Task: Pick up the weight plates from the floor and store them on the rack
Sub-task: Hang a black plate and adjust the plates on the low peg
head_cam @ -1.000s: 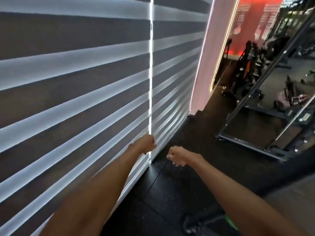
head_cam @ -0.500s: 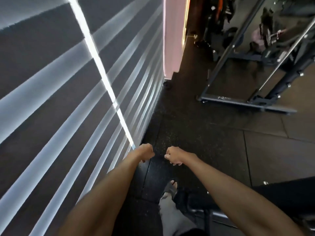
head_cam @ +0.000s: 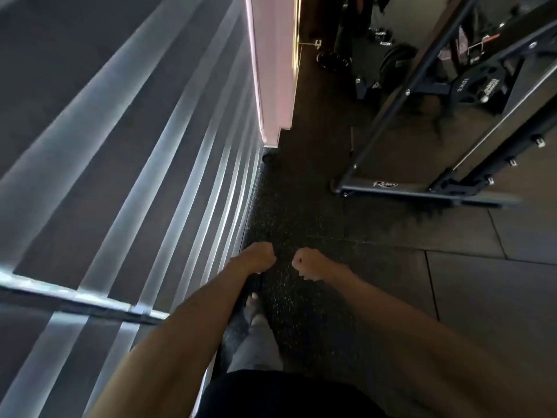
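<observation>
- Head view: a person's left hand (head_cam: 255,258) and right hand (head_cam: 313,263) hang out front as loose fists, fingers curled together on nothing, bare forearms stretched over the speckled black rubber floor (head_cam: 301,212).
- Striped window blinds (head_cam: 126,164), banded grey and pale, run along the left; a pink-lit panel (head_cam: 275,70) ends at the floor.
- One round black weight plate (head_cam: 479,86), stamped 10KG, sits on the steel-tube rack (head_cam: 401,188) upper right, well apart from both hands.
- Compared with half a second ago, the view has tipped further down, and the grey trouser leg (head_cam: 256,342) shows more.
</observation>
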A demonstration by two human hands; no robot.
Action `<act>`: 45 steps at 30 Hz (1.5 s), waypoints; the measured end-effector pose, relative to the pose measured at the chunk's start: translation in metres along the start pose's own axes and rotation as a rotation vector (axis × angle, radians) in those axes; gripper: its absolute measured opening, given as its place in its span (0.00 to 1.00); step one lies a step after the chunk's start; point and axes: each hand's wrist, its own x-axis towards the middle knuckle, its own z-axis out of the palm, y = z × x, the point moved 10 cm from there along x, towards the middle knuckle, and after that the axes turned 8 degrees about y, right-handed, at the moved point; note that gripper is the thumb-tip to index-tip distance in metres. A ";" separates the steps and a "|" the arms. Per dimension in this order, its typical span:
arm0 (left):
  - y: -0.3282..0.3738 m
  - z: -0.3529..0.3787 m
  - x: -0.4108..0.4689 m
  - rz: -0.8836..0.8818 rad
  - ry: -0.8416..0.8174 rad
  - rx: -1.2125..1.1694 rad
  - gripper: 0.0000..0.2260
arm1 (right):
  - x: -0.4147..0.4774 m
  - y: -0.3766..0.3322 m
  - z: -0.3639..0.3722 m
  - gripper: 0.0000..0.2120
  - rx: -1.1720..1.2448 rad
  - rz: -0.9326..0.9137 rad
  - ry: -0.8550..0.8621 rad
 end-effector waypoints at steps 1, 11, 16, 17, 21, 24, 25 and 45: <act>0.002 -0.009 0.029 0.005 -0.029 0.009 0.12 | 0.024 -0.001 -0.013 0.16 0.024 0.004 -0.010; 0.042 -0.176 0.305 0.100 -0.116 0.074 0.13 | 0.269 -0.026 -0.198 0.07 0.096 0.170 0.102; 0.085 -0.247 0.424 0.188 -0.125 0.151 0.11 | 0.372 -0.023 -0.281 0.15 0.188 0.244 0.158; 0.093 -0.257 0.449 0.202 -0.141 0.175 0.11 | 0.394 -0.020 -0.294 0.15 0.199 0.250 0.149; 0.124 -0.289 0.557 0.245 -0.177 0.292 0.11 | 0.487 -0.004 -0.346 0.14 0.266 0.275 0.118; 0.155 -0.318 0.637 0.266 -0.185 0.350 0.11 | 0.559 0.012 -0.393 0.14 0.309 0.299 0.110; 0.166 -0.330 0.661 0.272 -0.187 0.364 0.11 | 0.580 0.017 -0.410 0.14 0.331 0.317 0.104; 0.462 -0.431 1.095 0.584 -0.406 0.655 0.14 | 0.855 0.179 -0.740 0.13 0.637 0.680 0.401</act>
